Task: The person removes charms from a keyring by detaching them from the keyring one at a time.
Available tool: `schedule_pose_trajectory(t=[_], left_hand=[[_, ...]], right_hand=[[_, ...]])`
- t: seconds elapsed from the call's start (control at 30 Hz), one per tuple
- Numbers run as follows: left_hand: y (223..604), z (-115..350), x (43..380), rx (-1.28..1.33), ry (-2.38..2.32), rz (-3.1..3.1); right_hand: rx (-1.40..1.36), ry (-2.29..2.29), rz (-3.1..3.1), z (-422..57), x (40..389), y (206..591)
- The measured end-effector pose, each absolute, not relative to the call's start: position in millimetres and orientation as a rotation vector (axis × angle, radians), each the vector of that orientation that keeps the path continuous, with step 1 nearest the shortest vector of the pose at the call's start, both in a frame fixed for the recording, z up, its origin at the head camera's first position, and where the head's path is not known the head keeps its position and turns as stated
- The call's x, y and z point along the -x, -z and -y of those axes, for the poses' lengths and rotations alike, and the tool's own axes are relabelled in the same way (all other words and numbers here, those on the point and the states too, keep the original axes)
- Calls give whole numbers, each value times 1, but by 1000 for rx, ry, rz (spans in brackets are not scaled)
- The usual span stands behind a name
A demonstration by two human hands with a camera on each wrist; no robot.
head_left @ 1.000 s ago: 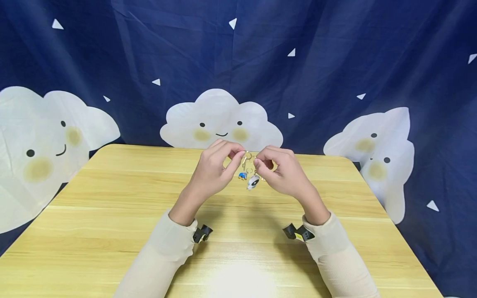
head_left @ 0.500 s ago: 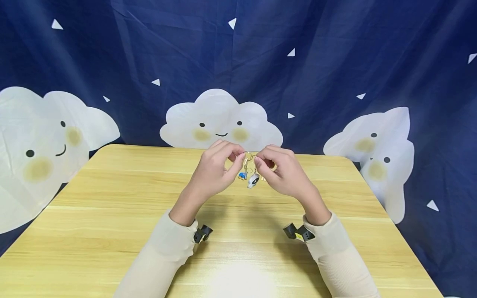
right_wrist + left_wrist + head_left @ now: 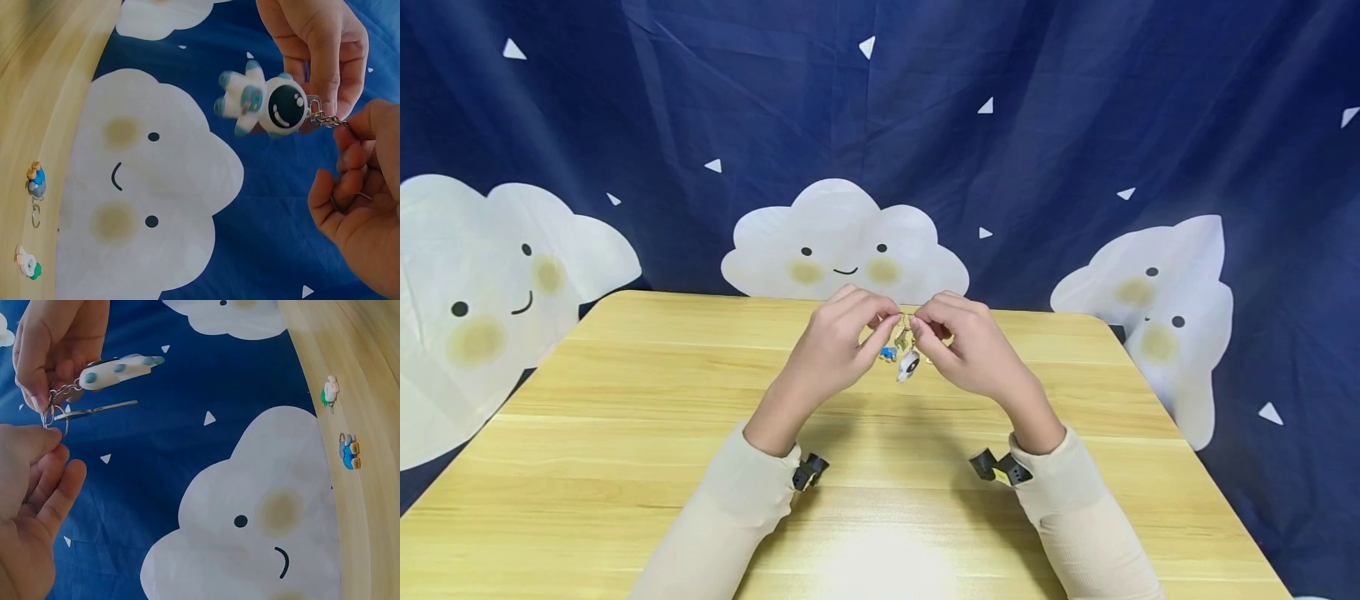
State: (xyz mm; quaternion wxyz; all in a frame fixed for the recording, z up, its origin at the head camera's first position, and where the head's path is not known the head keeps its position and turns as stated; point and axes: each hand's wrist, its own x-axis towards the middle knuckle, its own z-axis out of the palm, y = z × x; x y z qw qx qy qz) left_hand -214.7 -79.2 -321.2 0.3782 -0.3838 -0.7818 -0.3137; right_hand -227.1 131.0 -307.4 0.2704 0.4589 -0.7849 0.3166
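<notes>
Near the table's far edge, my left hand (image 3: 835, 337) and right hand (image 3: 966, 342) meet almost fingertip to fingertip. Thumb and forefinger of the left pinch a metal key ring (image 3: 67, 422), and a thin flat key (image 3: 100, 410) hangs beside it. My right hand pinches the ring end of an astronaut keychain (image 3: 287, 109); its white figure with a dark visor dangles on a short chain (image 3: 326, 119). How the rings touch is hidden by the fingertips.
A blue figure keychain (image 3: 350, 452) and a white and green charm (image 3: 330, 392) lie on the wooden table (image 3: 625, 433) beyond the hands. Behind the table hangs a dark blue curtain (image 3: 790, 100) printed with clouds.
My left hand has moved slightly to the right, closing the gap to the right hand. The key now hangs between the hands, close to the astronaut. The right hand has barely moved.
</notes>
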Motion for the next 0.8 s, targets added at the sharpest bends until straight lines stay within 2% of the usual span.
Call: schedule_pose_trajectory(t=[0.8], left_hand=[[324, 79, 216, 967, 777, 1978]], right_hand=[[-1238, -856, 2120, -130, 226, 306]])
